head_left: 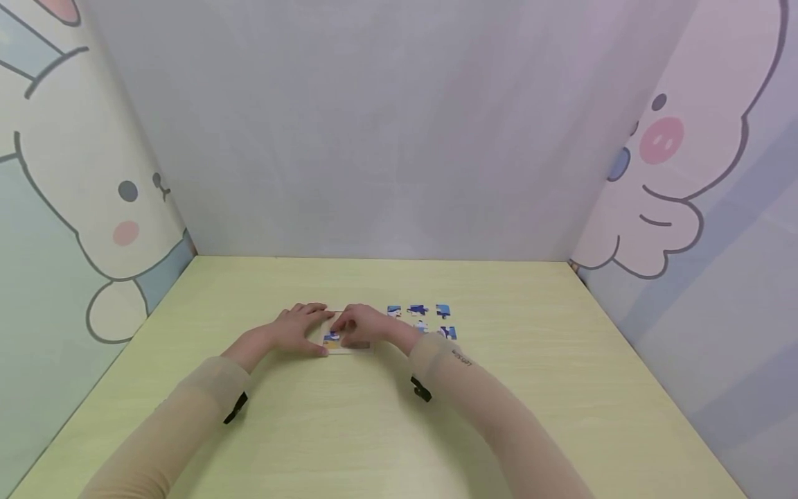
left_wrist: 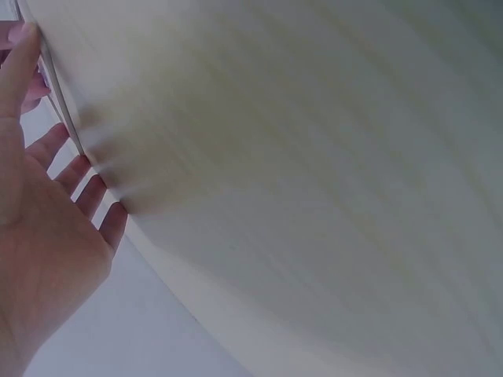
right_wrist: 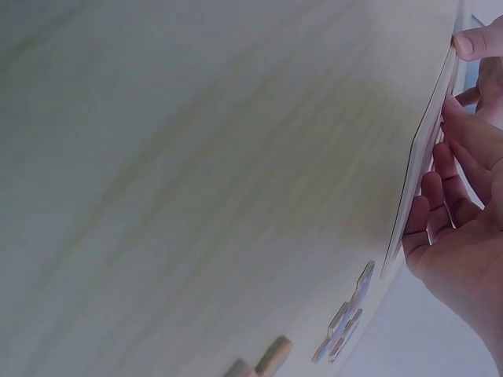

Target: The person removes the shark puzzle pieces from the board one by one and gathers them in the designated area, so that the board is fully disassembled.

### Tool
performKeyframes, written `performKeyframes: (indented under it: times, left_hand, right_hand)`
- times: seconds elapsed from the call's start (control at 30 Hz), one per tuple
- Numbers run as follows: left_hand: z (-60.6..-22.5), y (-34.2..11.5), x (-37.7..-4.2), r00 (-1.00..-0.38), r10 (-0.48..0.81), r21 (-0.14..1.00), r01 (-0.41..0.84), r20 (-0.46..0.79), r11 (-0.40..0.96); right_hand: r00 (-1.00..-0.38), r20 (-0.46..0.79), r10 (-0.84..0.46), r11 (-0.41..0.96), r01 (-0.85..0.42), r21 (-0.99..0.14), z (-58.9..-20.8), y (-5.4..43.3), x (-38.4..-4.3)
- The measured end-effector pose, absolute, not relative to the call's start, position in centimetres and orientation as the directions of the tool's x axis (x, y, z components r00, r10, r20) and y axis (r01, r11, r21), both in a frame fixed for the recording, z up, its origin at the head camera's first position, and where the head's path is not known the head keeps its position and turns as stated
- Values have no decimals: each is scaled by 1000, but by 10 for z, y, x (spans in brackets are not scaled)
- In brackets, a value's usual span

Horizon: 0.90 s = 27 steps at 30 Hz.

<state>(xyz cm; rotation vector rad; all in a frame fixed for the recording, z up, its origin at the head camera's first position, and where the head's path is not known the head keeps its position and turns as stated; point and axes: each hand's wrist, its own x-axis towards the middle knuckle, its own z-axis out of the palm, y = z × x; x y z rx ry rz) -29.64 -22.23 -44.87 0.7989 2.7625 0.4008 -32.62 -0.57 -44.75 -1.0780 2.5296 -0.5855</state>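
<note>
A shallow puzzle board with a pale rim lies flat on the table, part of a blue and yellow picture showing in its left side. My left hand rests at the board's left edge, fingers spread and fairly straight, thumb near the lower corner. Over the board, my right hand has its fingers bent and seems to pinch a small dark blue puzzle piece at the fingertips; the hand covers much of the board. In the right wrist view the right fingers curl by the board's edge.
Several loose blue and white puzzle pieces lie right of the board, some partly behind the right forearm. The pale wood table meets a grey back wall and side panels with cartoon animals.
</note>
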Motion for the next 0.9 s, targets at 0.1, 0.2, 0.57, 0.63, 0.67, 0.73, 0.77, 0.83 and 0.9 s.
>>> performKeyframes:
  times: [0.1, 0.2, 0.57, 0.63, 0.67, 0.73, 0.77, 0.83, 0.9]
  left_hand:
    - [-448, -222, -296, -823, 548, 326, 483, -149, 813]
    - [-447, -222, -295, -822, 550, 326, 485, -147, 812]
    - [-447, -221, -294, -831, 531, 331, 461, -164, 823]
    - [-447, -220, -294, -833, 527, 337, 454, -167, 825]
    - [-447, -220, -293, -834, 525, 339, 452, -168, 825]
    - [-447, -220, -293, -837, 520, 340, 445, -172, 829]
    - [-447, -220, -293, -837, 518, 339, 443, -173, 830]
    - [-447, -220, -293, -840, 515, 337, 440, -173, 832]
    - [-447, -220, -293, -841, 513, 335, 440, -171, 833]
  right_hand:
    - [-680, -149, -718, 640, -561, -525, -447, -5, -326]
    - [-702, -155, -695, 642, -509, -574, -447, -6, -325]
    - [-748, -109, -655, 627, -458, -630, -449, -12, -323]
    - [-753, -118, -648, 626, -438, -645, -447, -11, -323]
    - [-754, -122, -646, 624, -429, -653, -446, -11, -323]
    - [-755, -124, -644, 619, -420, -663, -444, -9, -322]
    - [-755, -124, -644, 617, -417, -667, -442, -8, -321]
    - [-756, -124, -642, 612, -409, -677, -439, -6, -320]
    - [-761, -130, -636, 613, -396, -684, -435, -4, -319]
